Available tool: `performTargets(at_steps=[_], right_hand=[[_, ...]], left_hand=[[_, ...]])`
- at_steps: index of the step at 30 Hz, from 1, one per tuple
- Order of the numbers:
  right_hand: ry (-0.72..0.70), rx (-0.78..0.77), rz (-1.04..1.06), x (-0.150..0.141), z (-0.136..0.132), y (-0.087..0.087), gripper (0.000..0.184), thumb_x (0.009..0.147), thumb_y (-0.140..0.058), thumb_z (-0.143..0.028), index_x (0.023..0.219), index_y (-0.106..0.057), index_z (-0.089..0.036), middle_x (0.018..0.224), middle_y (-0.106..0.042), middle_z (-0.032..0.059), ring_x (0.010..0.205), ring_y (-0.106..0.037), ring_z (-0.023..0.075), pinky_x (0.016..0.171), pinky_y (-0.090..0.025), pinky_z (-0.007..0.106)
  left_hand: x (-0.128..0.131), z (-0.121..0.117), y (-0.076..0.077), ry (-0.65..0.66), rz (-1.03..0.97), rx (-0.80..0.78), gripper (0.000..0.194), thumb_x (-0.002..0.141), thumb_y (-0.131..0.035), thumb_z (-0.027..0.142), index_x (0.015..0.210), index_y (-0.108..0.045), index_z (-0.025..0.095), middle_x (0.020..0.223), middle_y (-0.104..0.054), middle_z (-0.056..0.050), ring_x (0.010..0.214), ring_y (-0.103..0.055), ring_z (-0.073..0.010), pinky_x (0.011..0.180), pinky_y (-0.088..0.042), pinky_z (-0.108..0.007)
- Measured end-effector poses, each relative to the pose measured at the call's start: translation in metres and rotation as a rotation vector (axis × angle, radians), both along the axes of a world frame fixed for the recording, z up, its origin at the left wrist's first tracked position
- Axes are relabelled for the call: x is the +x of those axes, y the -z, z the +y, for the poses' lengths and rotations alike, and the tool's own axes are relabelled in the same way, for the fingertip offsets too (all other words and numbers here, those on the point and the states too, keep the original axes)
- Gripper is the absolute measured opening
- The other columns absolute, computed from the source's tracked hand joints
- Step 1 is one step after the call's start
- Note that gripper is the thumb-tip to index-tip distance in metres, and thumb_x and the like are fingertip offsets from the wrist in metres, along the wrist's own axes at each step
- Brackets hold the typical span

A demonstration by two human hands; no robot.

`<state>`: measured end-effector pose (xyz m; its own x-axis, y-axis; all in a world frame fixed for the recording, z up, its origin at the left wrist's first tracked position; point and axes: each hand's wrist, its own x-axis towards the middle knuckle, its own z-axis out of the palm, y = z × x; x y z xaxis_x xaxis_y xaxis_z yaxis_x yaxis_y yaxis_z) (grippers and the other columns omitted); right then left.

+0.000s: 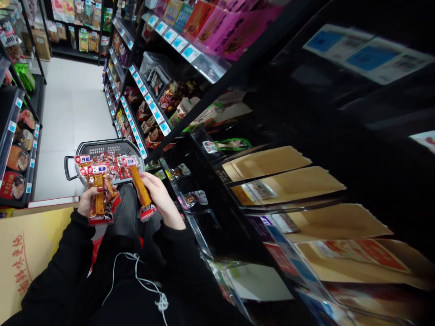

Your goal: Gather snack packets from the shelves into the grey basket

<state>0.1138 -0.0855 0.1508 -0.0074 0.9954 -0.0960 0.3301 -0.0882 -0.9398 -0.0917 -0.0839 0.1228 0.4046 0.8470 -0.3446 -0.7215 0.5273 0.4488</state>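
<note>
My left hand (89,199) is closed round a bunch of several long snack packets (98,190), each with an orange stick inside and a red and white label at the top. My right hand (159,194) grips a single packet of the same kind (140,188), held upright just right of the bunch. Both hands hover above a grey plastic shopping basket (102,148) on the floor, which holds more of these packets. Black sleeves cover both my arms.
Black store shelves (210,149) rise on my right, with snack bags, blue price tags and brown cartons (288,181). Another shelf with bowl noodles (18,154) stands at the left. A yellow cardboard box (23,253) sits by my left arm. A white cable (142,280) hangs over my lap.
</note>
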Motion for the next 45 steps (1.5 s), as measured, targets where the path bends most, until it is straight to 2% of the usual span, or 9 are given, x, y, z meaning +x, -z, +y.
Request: performTargets(at_steps=[4, 9, 15, 22, 28, 32, 37, 41, 45], right_hand=[[-0.003, -0.118, -0.459, 0.015, 0.019, 0.058, 0.026, 0.084, -0.046, -0.021, 0.058, -0.044, -0.018, 0.056, -0.050, -0.0002, 0.055, -0.043, 0.0108, 0.055, -0.033, 0.022], [-0.006, -0.111, -0.502, -0.005, 0.066, 0.091, 0.029, 0.084, -0.050, -0.015, 0.056, -0.042, -0.017, 0.055, -0.046, -0.0029, 0.052, -0.039, 0.0078, 0.058, -0.031, 0.022], [0.040, 0.004, -0.494, -0.016, 0.103, 0.062, 0.019, 0.090, -0.042, -0.020, 0.071, -0.044, -0.016, 0.067, -0.049, -0.0036, 0.061, -0.043, 0.0063, 0.069, -0.034, 0.023], [-0.269, -0.061, -0.007, -0.037, 0.037, 0.022, 0.020, 0.084, -0.050, -0.038, 0.081, -0.049, -0.018, 0.069, -0.053, -0.0034, 0.061, -0.050, 0.0100, 0.061, -0.041, 0.023], [-0.386, -0.071, -0.250, -0.049, 0.013, -0.005, 0.029, 0.068, -0.067, -0.025, 0.092, -0.053, -0.017, 0.090, -0.057, 0.0019, 0.078, -0.052, 0.0134, 0.074, -0.041, 0.028], [-0.242, -0.041, -0.299, -0.051, 0.011, 0.004, 0.015, 0.070, -0.060, -0.026, 0.079, -0.053, -0.018, 0.078, -0.053, -0.0004, 0.072, -0.049, 0.0133, 0.072, -0.040, 0.028], [0.056, -0.106, 0.125, -0.046, 0.007, 0.018, 0.018, 0.065, -0.059, -0.031, 0.075, -0.052, -0.017, 0.074, -0.055, -0.0003, 0.066, -0.052, 0.0129, 0.063, -0.043, 0.025], [0.228, -0.001, 0.293, -0.036, 0.002, 0.006, 0.023, 0.066, -0.064, -0.037, 0.070, -0.054, -0.016, 0.066, -0.056, -0.0011, 0.063, -0.051, 0.0120, 0.061, -0.044, 0.024], [0.235, 0.066, 0.318, -0.027, -0.007, -0.018, 0.023, 0.067, -0.068, -0.035, 0.073, -0.057, -0.017, 0.065, -0.057, -0.0017, 0.060, -0.049, 0.0108, 0.056, -0.042, 0.022]], left_hand=[[0.002, 0.000, 0.000, -0.018, -0.006, -0.010, 0.060, 0.058, -0.059, 0.016, 0.119, -0.059, 0.012, 0.097, -0.072, -0.011, 0.099, -0.064, -0.0336, 0.080, -0.056, -0.042], [0.002, -0.001, 0.000, 0.017, -0.031, 0.001, 0.060, 0.059, -0.059, 0.017, 0.119, -0.058, 0.011, 0.102, -0.071, -0.012, 0.099, -0.065, -0.0331, 0.082, -0.054, -0.043], [0.000, -0.001, 0.002, 0.045, -0.019, 0.006, 0.059, 0.059, -0.060, 0.016, 0.117, -0.059, 0.010, 0.098, -0.072, -0.012, 0.099, -0.065, -0.0326, 0.084, -0.054, -0.043], [0.001, -0.001, 0.006, -0.016, 0.046, -0.032, 0.053, 0.058, -0.060, 0.013, 0.111, -0.063, 0.009, 0.090, -0.073, -0.010, 0.095, -0.066, -0.0306, 0.078, -0.056, -0.038], [0.003, -0.004, 0.007, -0.045, 0.109, -0.023, 0.056, 0.055, -0.060, 0.009, 0.111, -0.063, 0.010, 0.083, -0.073, -0.009, 0.080, -0.069, -0.0295, 0.072, -0.057, -0.040], [0.000, -0.004, 0.011, -0.018, 0.086, -0.035, 0.056, 0.055, -0.058, 0.010, 0.111, -0.062, 0.009, 0.087, -0.073, -0.012, 0.084, -0.068, -0.0316, 0.073, -0.057, -0.043], [-0.001, -0.003, 0.009, 0.013, -0.027, -0.003, 0.061, 0.054, -0.056, 0.013, 0.115, -0.060, 0.016, 0.111, -0.068, -0.012, 0.104, -0.062, -0.0352, 0.081, -0.055, -0.047], [-0.001, -0.002, 0.003, -0.003, -0.132, 0.077, 0.067, 0.057, -0.052, 0.015, 0.124, -0.056, 0.022, 0.128, -0.059, -0.010, 0.122, -0.049, -0.0353, 0.095, -0.044, -0.055], [-0.001, -0.002, 0.003, -0.036, -0.176, 0.072, 0.066, 0.059, -0.048, 0.015, 0.124, -0.055, 0.022, 0.130, -0.057, -0.008, 0.124, -0.047, -0.0336, 0.102, -0.033, -0.061]])
